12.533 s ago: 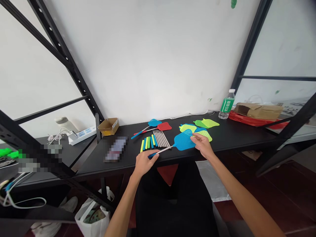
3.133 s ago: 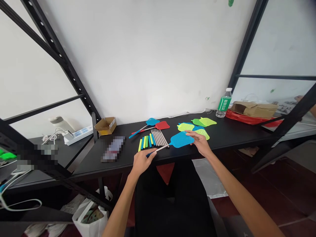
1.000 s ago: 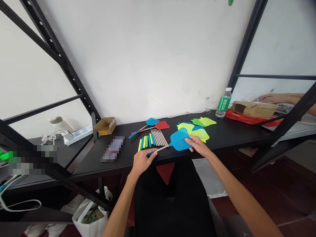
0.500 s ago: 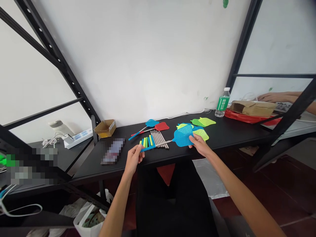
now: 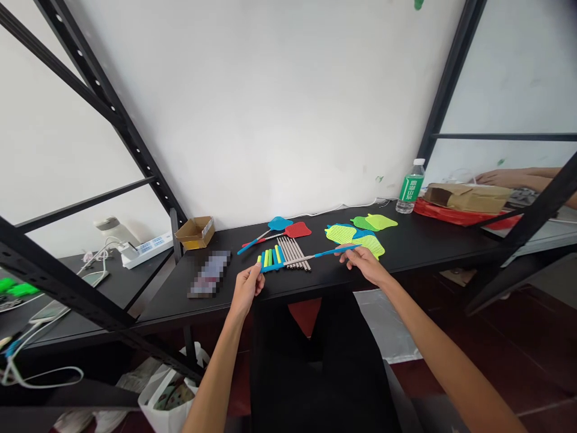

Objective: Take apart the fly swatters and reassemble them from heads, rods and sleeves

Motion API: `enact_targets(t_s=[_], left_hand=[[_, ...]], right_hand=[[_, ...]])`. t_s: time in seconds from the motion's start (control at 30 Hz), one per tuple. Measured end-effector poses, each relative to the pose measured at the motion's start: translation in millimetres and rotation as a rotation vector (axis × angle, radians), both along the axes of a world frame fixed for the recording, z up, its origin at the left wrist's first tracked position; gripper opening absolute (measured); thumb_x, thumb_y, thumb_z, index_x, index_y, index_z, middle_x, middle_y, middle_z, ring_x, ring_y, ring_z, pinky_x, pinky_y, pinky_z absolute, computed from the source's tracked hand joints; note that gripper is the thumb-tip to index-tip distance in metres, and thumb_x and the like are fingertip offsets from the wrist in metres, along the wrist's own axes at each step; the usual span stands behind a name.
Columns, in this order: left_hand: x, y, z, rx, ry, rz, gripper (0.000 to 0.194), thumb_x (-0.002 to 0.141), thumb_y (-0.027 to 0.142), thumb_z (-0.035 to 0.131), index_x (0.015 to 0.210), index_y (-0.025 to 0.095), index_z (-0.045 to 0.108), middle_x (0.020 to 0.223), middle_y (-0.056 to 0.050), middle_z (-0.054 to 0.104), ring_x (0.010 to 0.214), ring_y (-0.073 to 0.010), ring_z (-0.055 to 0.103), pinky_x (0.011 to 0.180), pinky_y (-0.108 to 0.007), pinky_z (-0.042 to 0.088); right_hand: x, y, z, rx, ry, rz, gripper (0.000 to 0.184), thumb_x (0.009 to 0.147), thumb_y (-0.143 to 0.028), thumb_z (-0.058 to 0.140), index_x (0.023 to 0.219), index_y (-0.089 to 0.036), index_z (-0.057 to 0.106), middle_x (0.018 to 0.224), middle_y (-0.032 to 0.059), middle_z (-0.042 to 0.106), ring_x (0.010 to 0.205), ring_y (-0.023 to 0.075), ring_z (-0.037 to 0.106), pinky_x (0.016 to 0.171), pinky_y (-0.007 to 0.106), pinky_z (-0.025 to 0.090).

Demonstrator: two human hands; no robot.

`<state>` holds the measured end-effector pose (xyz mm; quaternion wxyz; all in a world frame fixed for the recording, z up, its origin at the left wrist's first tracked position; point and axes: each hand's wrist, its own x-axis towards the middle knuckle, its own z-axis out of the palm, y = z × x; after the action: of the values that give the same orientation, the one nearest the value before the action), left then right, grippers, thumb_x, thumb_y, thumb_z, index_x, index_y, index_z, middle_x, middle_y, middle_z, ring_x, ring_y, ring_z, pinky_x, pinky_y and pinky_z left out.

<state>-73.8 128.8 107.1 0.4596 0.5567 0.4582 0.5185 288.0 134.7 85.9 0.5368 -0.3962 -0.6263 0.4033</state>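
A blue fly swatter [image 5: 297, 259] is held level over the front of the table, its paddle turned edge-on to me. My left hand [image 5: 249, 285] is closed around the end of its blue handle. At the paddle end, my right hand [image 5: 363, 264] pinches the head between thumb and fingers. Just behind lie several grey metal rods [image 5: 294, 251] and a row of blue, green and yellow handle tubes [image 5: 270, 257]. Beyond them rest an assembled blue swatter [image 5: 280, 223] and a red swatter [image 5: 298, 230]. Loose yellow swatter heads [image 5: 341, 233] overlap blue ones near my right hand.
Green and yellow heads [image 5: 381, 222] lie farther back on the black table [image 5: 238, 288]. A water bottle [image 5: 410, 186] stands at the right, a small cardboard box [image 5: 194, 232] at the left, behind a blurred phone [image 5: 210, 273]. Black shelf posts flank the table. Another person's hand [image 5: 500, 176] shows far right.
The blue swatter has rotated about its length, so its paddle went from facing me to edge-on. Both hands still hold its two ends.
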Motion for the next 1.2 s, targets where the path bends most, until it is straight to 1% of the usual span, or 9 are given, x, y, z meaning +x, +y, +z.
enact_targets(t_s=[0.07,0.23,0.37,0.5,0.6,0.77,0.97,1.1,1.2], left_hand=[[-1,1,-0.8,0.014,-0.013,-0.021,0.046,0.089,0.052,0.058,0.061,0.019,0.044,0.052,0.002,0.046,0.042,-0.0068,0.035,0.039,-0.020,0.023],[-5,2,-1.8,0.083,0.040,-0.067,0.045,0.090,0.052,0.057,0.064,0.016,0.051,0.059,0.001,0.049,0.048,-0.0069,0.039,0.043,-0.020,0.028],[-7,3,-4.0,0.155,0.116,-0.106,0.042,0.091,0.050,0.058,0.068,0.015,0.058,0.064,0.000,0.053,0.051,-0.0073,0.041,0.047,-0.020,0.032],[-10,5,-7.9,0.166,0.143,-0.122,0.032,0.088,0.048,0.064,0.084,0.017,0.062,0.064,0.002,0.055,0.050,-0.0076,0.040,0.048,-0.021,0.033],[-9,4,-7.9,0.168,0.147,-0.126,0.031,0.085,0.047,0.067,0.095,0.018,0.061,0.074,0.000,0.062,0.051,-0.0077,0.042,0.048,-0.021,0.034],[-2,-1,-1.8,0.168,0.120,-0.127,0.031,0.090,0.049,0.059,0.092,0.019,0.058,0.073,0.000,0.062,0.052,-0.0085,0.044,0.048,-0.021,0.036],[-2,-1,-2.1,0.082,0.082,-0.067,0.050,0.094,0.059,0.046,0.066,0.018,0.051,0.058,-0.001,0.055,0.050,-0.0102,0.046,0.046,-0.022,0.034],[-1,-2,-1.2,0.049,0.122,-0.069,0.053,0.094,0.058,0.044,0.058,0.020,0.045,0.048,0.000,0.050,0.045,-0.0108,0.041,0.045,-0.023,0.032],[2,-4,2.0,0.080,0.190,-0.081,0.051,0.093,0.053,0.048,0.054,0.020,0.044,0.045,0.000,0.048,0.044,-0.0107,0.039,0.047,-0.023,0.032]], right_hand=[[-1,-1,1.9,-0.010,-0.018,-0.010,0.039,0.090,-0.056,0.059,0.082,-0.018,0.067,0.100,0.0113,0.072,0.065,0.0155,0.056,0.060,0.032,0.045],[-3,-5,7.2,-0.032,-0.101,-0.024,0.048,0.091,-0.060,0.055,0.075,-0.017,0.066,0.079,0.0097,0.072,0.063,0.0161,0.058,0.062,0.031,0.046],[-4,-7,8.7,-0.067,-0.109,-0.008,0.048,0.091,-0.061,0.055,0.073,-0.017,0.063,0.072,0.0085,0.072,0.059,0.0149,0.058,0.059,0.030,0.046],[-4,-8,8.9,-0.110,-0.076,-0.016,0.044,0.090,-0.060,0.057,0.074,-0.019,0.054,0.060,0.0038,0.068,0.051,0.0140,0.055,0.053,0.027,0.043],[-4,-8,8.8,-0.121,-0.024,0.013,0.040,0.090,-0.059,0.057,0.080,-0.021,0.053,0.053,-0.0007,0.062,0.049,0.0135,0.053,0.051,0.026,0.041],[-4,-7,8.8,-0.074,0.060,0.051,0.038,0.094,-0.056,0.055,0.078,-0.020,0.054,0.061,0.0012,0.064,0.057,0.0137,0.055,0.056,0.027,0.040],[-4,-5,7.1,-0.062,0.053,0.067,0.039,0.091,-0.056,0.059,0.079,-0.019,0.062,0.083,0.0086,0.071,0.072,0.0170,0.059,0.058,0.029,0.041],[-3,-5,6.5,-0.110,0.146,0.049,0.037,0.086,-0.056,0.065,0.079,-0.020,0.059,0.094,0.0113,0.072,0.084,0.0207,0.062,0.059,0.030,0.042],[-3,-6,8.5,-0.109,0.178,0.035,0.036,0.085,-0.055,0.067,0.085,-0.020,0.061,0.098,0.0118,0.072,0.083,0.0201,0.061,0.058,0.030,0.042]])
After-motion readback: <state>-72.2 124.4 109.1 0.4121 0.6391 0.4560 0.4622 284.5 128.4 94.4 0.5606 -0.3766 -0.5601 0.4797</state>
